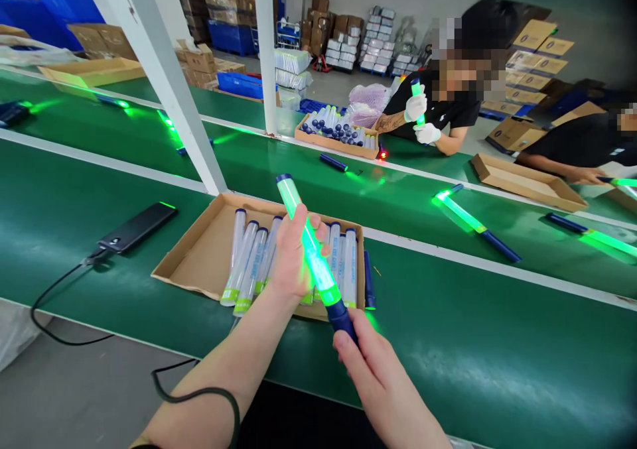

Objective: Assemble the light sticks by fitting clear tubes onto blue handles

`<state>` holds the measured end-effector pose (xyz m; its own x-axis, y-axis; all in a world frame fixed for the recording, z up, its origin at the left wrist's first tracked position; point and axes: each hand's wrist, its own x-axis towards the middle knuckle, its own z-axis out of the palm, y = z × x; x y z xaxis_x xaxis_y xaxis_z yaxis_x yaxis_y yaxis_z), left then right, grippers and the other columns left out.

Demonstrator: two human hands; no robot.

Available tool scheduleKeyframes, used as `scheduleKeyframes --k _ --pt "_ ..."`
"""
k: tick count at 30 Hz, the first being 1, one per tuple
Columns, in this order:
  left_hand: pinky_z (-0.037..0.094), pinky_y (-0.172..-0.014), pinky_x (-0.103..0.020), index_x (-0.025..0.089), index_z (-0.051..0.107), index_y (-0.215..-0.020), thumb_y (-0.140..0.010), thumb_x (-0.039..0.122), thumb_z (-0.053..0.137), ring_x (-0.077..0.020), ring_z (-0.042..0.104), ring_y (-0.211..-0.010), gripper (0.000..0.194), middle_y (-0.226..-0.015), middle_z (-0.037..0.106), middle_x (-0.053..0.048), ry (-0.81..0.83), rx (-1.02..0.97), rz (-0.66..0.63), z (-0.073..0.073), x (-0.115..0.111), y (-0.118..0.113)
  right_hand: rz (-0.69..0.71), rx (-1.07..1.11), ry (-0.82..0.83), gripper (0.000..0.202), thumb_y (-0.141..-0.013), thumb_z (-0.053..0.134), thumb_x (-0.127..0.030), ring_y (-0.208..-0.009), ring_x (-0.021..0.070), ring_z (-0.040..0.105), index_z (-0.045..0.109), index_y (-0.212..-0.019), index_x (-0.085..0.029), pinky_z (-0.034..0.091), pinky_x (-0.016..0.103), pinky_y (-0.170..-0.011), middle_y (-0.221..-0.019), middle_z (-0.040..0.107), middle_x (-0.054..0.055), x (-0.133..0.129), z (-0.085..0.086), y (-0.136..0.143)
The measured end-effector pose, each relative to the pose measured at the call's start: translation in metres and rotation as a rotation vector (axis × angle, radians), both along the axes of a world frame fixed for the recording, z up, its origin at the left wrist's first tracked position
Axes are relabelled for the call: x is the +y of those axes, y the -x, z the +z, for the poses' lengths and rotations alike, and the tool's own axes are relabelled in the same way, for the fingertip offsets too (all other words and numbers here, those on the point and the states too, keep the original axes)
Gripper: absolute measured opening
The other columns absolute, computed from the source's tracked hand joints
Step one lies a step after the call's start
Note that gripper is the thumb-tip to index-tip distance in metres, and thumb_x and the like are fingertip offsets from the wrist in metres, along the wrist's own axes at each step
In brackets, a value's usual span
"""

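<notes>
A light stick [318, 271], glowing green with dark blue ends, slants across the middle of the view. My left hand [288, 253] is closed around its clear tube. Lower down, the fingers of my right hand [365, 353] grip the dark blue handle. Behind and under my left hand lies an open cardboard tray [194, 247] with several unlit clear tubes [246, 263] that have blue caps and green bands. A dark blue stick [369, 280] rests just outside the tray's right side, a green glow at its lower end.
A black power bank [139, 227] with a cable lies left. Lit sticks [462, 213] lie on the green belt [279, 164] beyond a white rail. A white post [164, 84] rises behind the tray. Across, a gloved co-worker [423, 111] holds a lit stick beside a filled box [338, 134].
</notes>
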<state>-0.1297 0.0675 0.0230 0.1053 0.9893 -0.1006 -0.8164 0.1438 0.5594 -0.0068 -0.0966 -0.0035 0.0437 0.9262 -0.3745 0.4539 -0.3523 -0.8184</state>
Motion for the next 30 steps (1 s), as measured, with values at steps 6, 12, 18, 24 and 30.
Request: scheduleKeyframes --k 6,12,18,24,30 --pt "0.036 -0.042 -0.013 0.022 0.048 -0.090 -0.083 0.046 0.090 -0.0048 0.048 -0.057 0.049 -0.076 0.051 0.008 0.055 0.031 0.036 0.001 -0.003 -0.006 0.097 -0.112 -0.254 0.043 -0.112 0.039 -0.055 -0.085 0.0288 0.076 0.060 -0.130 -0.023 0.061 0.040 -0.077 -0.100 0.078 0.009 0.000 -0.006 0.004" --pt "0.034 -0.042 -0.014 0.024 0.043 -0.088 -0.088 0.048 0.085 -0.0055 0.046 -0.054 0.048 -0.072 0.048 0.008 0.134 0.174 0.081 0.004 -0.009 -0.010 0.111 -0.366 -0.372 0.046 -0.113 0.036 -0.053 -0.091 0.0390 0.080 0.055 -0.135 -0.017 0.064 0.048 -0.068 -0.116 0.080 0.020 -0.006 -0.017 0.005" --pt "0.035 -0.043 -0.014 0.025 0.044 -0.091 -0.090 0.044 0.083 -0.0055 0.045 -0.053 0.044 -0.071 0.047 0.009 0.147 0.191 0.094 0.003 -0.014 -0.010 0.053 -0.256 -0.342 0.040 -0.112 0.042 -0.050 -0.091 0.0339 0.081 0.061 -0.131 -0.020 0.064 0.040 -0.072 -0.114 0.081 0.017 -0.005 -0.013 0.010" --pt "0.034 -0.042 -0.014 0.026 0.044 -0.095 -0.091 0.037 0.081 -0.0062 0.044 -0.052 0.039 -0.072 0.048 0.009 0.126 0.191 0.086 0.000 -0.016 -0.016 0.010 -0.203 -0.240 0.049 -0.111 0.040 -0.056 -0.097 0.0354 0.078 0.060 -0.132 -0.017 0.063 0.045 -0.079 -0.119 0.078 0.020 -0.006 -0.012 0.013" --pt "0.037 -0.043 -0.016 0.026 0.044 -0.096 -0.090 0.043 0.081 -0.0077 0.047 -0.054 0.041 -0.073 0.051 0.009 0.075 0.184 0.104 0.011 -0.013 -0.019 0.043 -0.044 -0.190 0.047 -0.113 0.040 -0.056 -0.123 0.0312 0.070 0.055 -0.144 -0.024 0.057 0.049 -0.104 -0.138 0.071 0.014 0.001 -0.005 -0.001"
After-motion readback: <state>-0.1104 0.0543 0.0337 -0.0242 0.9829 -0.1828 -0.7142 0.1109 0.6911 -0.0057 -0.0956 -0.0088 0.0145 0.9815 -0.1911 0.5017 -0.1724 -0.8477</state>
